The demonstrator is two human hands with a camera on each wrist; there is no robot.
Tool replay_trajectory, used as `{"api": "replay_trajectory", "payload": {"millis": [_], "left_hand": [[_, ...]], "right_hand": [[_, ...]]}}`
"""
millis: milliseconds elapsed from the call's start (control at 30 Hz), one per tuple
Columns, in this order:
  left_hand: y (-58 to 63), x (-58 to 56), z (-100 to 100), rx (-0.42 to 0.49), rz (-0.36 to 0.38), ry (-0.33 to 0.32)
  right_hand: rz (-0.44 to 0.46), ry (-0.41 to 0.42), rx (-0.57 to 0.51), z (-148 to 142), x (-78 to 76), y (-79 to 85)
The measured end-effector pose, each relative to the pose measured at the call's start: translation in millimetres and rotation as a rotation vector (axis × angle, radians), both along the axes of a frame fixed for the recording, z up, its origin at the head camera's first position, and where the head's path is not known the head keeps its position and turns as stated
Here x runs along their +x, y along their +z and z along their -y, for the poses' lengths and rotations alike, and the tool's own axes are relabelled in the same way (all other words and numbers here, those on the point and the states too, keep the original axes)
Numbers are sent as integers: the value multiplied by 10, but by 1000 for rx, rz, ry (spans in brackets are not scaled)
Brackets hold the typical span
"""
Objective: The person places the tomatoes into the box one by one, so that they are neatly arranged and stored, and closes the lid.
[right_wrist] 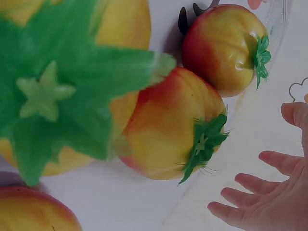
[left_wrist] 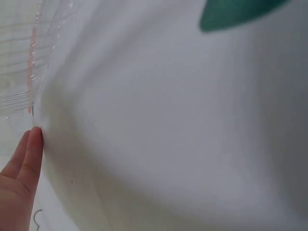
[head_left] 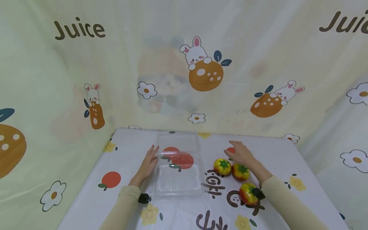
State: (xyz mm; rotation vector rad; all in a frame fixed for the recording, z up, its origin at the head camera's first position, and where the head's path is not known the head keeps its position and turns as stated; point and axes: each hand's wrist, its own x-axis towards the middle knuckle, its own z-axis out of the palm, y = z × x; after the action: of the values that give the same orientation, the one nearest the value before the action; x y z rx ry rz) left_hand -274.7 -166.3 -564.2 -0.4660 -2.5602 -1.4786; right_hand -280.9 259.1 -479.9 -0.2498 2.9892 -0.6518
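Observation:
A clear plastic clamshell box (head_left: pixel 179 188) lies open on the table, its lid (head_left: pixel 178 139) folded back toward the far edge. My left hand (head_left: pixel 148 164) is at the box's left side, fingers extended and fingertips right by the hinge line. In the left wrist view, two straight fingers (left_wrist: pixel 32 156) show below the ribbed plastic. To the right of the box sit red-and-yellow artificial fruits with green star-shaped leafy tops, persimmon-like: one on the left (head_left: pixel 222 166), one beside it (head_left: pixel 241 172), one nearer (head_left: pixel 248 194). Just beyond them, my right hand (head_left: pixel 241 155) is spread, holding nothing.
The white tablecloth (head_left: pixel 129 153) carries printed fruits, flowers and lettering. A printed curtain (head_left: pixel 120 64) hangs behind the table and along both sides. In the right wrist view, another fruit (right_wrist: pixel 36 211) shows at the lower left corner.

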Motion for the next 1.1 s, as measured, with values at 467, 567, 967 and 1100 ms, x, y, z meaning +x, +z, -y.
{"api": "replay_trajectory", "payload": {"millis": [467,567,967,1100], "left_hand": [[-6,7,6,90,20,-12],[-17,29,14,108,35,-12],[-54,51,20,114,70,6],[-54,52,10,121,66,6]], "right_hand": [[53,36,-4,-100,56,19],[29,81,-13,-144,99,-3],[27,136,-57,-343,249,-85],[50,126,-76,-370,284,-87]]}}
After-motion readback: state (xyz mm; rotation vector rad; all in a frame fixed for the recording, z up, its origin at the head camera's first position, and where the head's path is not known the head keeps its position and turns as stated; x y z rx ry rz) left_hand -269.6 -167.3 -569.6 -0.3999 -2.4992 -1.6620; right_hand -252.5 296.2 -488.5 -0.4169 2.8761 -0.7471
